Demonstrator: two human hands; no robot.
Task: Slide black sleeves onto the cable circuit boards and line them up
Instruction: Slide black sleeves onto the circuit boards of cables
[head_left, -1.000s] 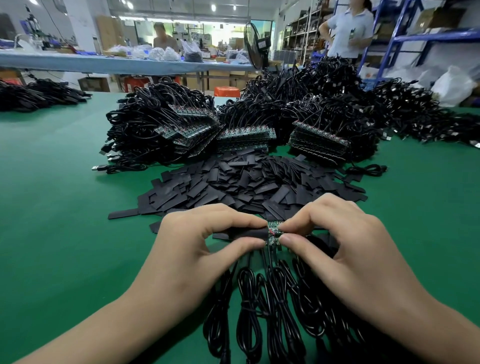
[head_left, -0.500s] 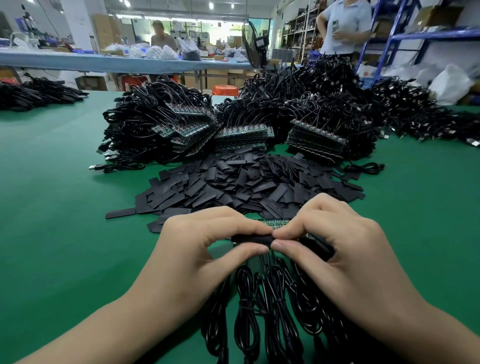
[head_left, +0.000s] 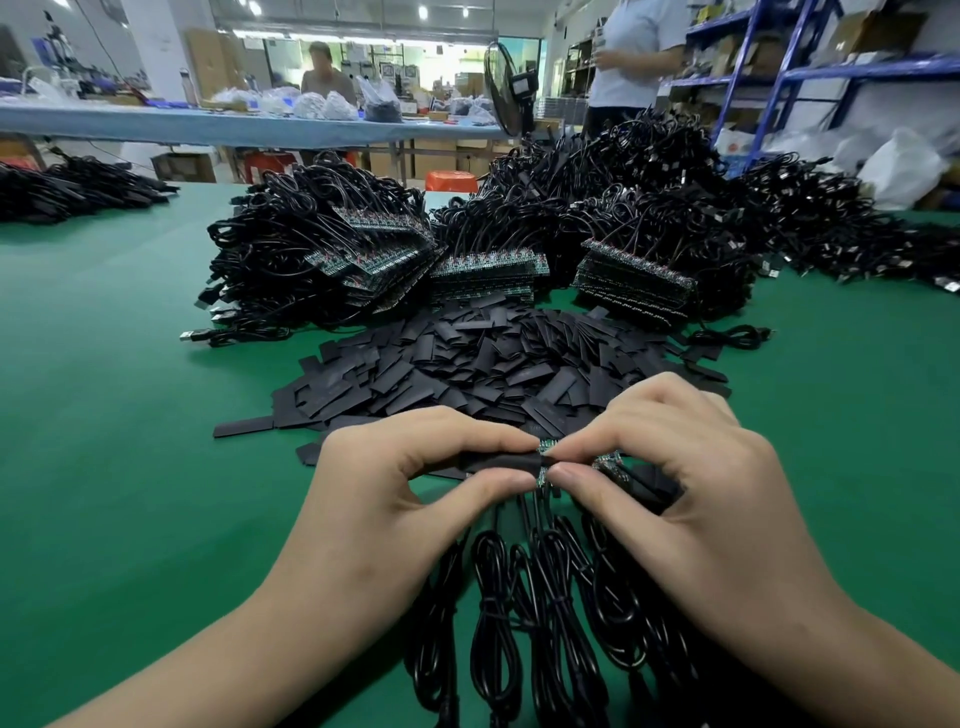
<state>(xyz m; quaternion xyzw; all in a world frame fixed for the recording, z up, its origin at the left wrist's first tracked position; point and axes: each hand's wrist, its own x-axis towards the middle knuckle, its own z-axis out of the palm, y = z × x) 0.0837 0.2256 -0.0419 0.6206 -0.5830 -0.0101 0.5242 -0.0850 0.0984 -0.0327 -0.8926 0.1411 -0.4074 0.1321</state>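
My left hand (head_left: 395, 493) pinches a black sleeve (head_left: 501, 461) between thumb and forefinger. My right hand (head_left: 691, 488) pinches a small green circuit board (head_left: 546, 446) at the sleeve's right end, thumb and forefinger meeting my left fingertips. Only a sliver of the board shows. Under both hands lie several coiled black cables (head_left: 524, 613) whose boards point away from me, some wearing sleeves (head_left: 644, 483) beneath my right palm. A heap of loose flat black sleeves (head_left: 493, 364) lies just beyond my hands.
Behind the sleeve heap stand stacks of unsleeved boards (head_left: 488, 273) with large tangles of black cable (head_left: 311, 244). More cable piles lie far left (head_left: 67, 187) and far right (head_left: 831, 228). The green table (head_left: 114, 415) stretches to the left. A person (head_left: 636, 52) stands by blue shelving.
The sleeve has slid rightward over the board, hiding most of it. A sliver of green shows again at my fingertips now. Both hands stay together in the same place.
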